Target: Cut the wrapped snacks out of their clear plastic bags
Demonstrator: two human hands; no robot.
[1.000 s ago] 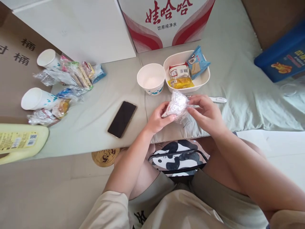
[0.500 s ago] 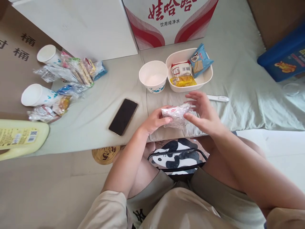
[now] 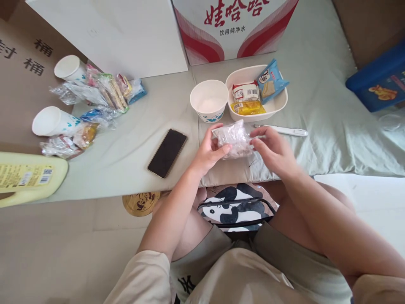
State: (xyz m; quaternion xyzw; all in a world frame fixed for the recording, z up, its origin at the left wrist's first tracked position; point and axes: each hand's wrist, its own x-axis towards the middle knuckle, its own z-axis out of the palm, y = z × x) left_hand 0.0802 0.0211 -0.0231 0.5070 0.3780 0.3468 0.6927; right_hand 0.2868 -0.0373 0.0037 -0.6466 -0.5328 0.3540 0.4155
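My left hand (image 3: 212, 151) is closed around the left side of a packet wrapped in crinkled clear plastic (image 3: 234, 139), thumb on the near face. At the packet's right end my right hand (image 3: 272, 148) has its thumb and fingertips pinched on the plastic. What lies inside the wrap is hard to make out through the glare. Just beyond the packet stands a white paper bowl (image 3: 209, 101) with a blue pattern. Beside it is a white oval tub (image 3: 278, 107) holding a blue snack packet (image 3: 271, 81), a red-and-white packet (image 3: 245, 91) and a yellow packet (image 3: 248, 108).
A slim white-handled tool (image 3: 286, 130) lies behind my right hand. A phone (image 3: 167, 153) lies to the left. Farther left are two tipped paper cups (image 3: 47, 121) and several wrapped snacks (image 3: 110, 90). Cartons (image 3: 234, 31) line the back; a yellow jug (image 3: 34, 175) sits front left.
Both hands have turned the packet and raised it slightly away from me; its printed white-and-red part no longer shows. My right fingers have drawn in from spread to a pinch.
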